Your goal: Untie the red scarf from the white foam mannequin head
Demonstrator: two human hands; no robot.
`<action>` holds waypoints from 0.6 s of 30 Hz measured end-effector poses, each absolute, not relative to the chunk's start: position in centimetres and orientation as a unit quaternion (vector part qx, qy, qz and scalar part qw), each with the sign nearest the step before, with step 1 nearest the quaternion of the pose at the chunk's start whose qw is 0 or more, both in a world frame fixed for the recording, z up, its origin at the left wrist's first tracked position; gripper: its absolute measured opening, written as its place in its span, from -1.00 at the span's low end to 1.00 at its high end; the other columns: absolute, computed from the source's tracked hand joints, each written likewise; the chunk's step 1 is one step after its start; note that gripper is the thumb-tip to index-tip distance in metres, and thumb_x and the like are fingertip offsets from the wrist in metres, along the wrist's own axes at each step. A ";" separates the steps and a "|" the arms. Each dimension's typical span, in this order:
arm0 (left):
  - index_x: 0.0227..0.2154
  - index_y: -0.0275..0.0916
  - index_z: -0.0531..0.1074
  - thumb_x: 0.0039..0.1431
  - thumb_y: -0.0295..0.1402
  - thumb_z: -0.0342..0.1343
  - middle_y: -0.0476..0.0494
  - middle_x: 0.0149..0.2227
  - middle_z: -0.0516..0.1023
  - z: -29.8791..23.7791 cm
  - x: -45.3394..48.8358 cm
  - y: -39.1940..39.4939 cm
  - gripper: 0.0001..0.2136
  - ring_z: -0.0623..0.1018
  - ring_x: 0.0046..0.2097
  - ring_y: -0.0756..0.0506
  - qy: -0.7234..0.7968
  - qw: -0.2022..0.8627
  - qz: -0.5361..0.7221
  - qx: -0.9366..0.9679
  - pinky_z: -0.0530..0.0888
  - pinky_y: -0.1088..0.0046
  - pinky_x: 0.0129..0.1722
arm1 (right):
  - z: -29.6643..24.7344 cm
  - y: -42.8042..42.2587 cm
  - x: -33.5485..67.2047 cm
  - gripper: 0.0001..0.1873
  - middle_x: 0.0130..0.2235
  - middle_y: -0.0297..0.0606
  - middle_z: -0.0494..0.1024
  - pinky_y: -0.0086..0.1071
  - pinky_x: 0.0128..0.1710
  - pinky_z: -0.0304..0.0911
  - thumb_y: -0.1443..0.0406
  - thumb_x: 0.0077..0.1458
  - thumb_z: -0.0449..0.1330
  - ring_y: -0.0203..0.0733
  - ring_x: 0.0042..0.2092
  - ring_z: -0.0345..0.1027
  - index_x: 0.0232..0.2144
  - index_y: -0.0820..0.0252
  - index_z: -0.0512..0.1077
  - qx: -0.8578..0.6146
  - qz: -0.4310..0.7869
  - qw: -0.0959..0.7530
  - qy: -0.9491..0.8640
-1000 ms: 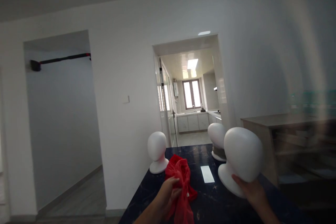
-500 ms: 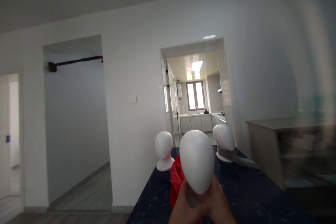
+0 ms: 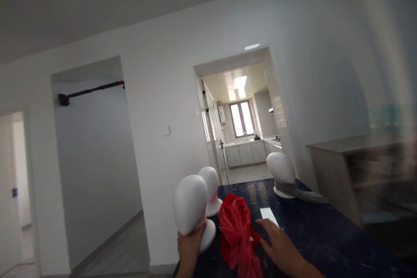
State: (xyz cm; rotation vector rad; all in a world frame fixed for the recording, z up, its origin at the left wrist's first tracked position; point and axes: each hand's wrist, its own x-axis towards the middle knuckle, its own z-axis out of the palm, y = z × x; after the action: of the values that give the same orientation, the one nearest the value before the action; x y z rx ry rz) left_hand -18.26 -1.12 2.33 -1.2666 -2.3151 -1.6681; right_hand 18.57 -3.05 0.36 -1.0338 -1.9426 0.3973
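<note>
My left hand [image 3: 190, 243] is wrapped round the neck of a white mannequin head [image 3: 190, 204] at the table's left side, its base on or just over the surface. To the right of it lies a bunched red scarf [image 3: 237, 230]. My right hand [image 3: 276, 241] is open with fingers stretched out, close to the scarf's right edge; whether it touches the cloth I cannot tell. A second mannequin head [image 3: 209, 182] stands behind the first. At the far right of the table a third head [image 3: 280, 168] wears a grey scarf [image 3: 308, 195] round its neck.
The dark blue marbled table [image 3: 325, 234] stretches ahead of me. A wooden shelf unit [image 3: 339, 152] stands to the right. Beyond the table, a doorway leads to a kitchen with a window [image 3: 241, 118]. A white wall [image 3: 163, 173] is on the left.
The mannequin head held in both hands at the middle has moved left and is now in my left hand only. My right hand has let go and opened. The red scarf is uncovered.
</note>
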 end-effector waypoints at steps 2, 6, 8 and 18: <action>0.07 -0.40 0.48 -0.09 0.16 0.32 -0.64 0.13 0.60 1.5 -18.1 -0.3 -0.20 0.60 0.19 -0.55 -0.759 0.003 -0.519 -0.394 0.59 0.04 0.08 | -1.4 -1.5 20.9 -0.47 0.20 -0.06 0.57 -0.20 0.31 0.29 0.36 0.14 0.09 -0.04 0.23 0.47 0.16 0.14 0.49 -0.454 0.139 0.450 -0.756; 0.21 -0.38 0.33 -0.05 0.22 0.28 -0.60 0.18 0.55 0.4 -16.5 -0.1 -0.10 0.56 0.22 -0.55 -0.767 0.020 -0.509 -0.389 0.55 -0.02 0.15 | -4.3 0.3 22.8 -0.54 -0.06 -0.11 0.64 -0.23 0.08 0.40 0.35 0.13 0.05 -0.05 -0.02 0.57 0.07 0.14 0.47 -0.513 0.141 0.488 -0.693; 0.22 -0.38 0.30 -0.05 0.23 0.28 -0.61 0.17 0.54 0.0 -16.1 -0.3 -0.08 0.56 0.21 -0.57 -0.768 0.017 -0.507 -0.391 0.54 -0.05 0.15 | -4.9 0.6 22.7 -0.58 -0.16 -0.16 0.62 -0.22 -0.01 0.40 0.33 0.12 0.06 -0.04 -0.11 0.57 0.03 0.13 0.46 -0.524 0.142 0.501 -0.675; 0.07 -0.28 0.47 -0.11 0.18 0.31 -0.47 0.08 0.64 0.3 -17.0 -1.2 -0.23 0.59 0.19 -0.54 -0.757 0.023 -0.506 -0.413 0.58 0.04 0.10 | -3.4 0.2 21.9 -0.64 -0.31 -0.28 0.55 -0.25 -0.17 0.34 0.36 0.05 0.11 -0.06 -0.25 0.51 -0.07 0.12 0.47 -0.518 0.159 0.535 -0.648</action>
State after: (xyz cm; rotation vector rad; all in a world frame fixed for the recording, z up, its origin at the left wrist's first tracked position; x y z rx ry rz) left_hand -17.01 -1.23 0.29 -1.2777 -2.3438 -1.5674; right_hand 21.87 0.24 -3.40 -1.2345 -1.5424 0.3786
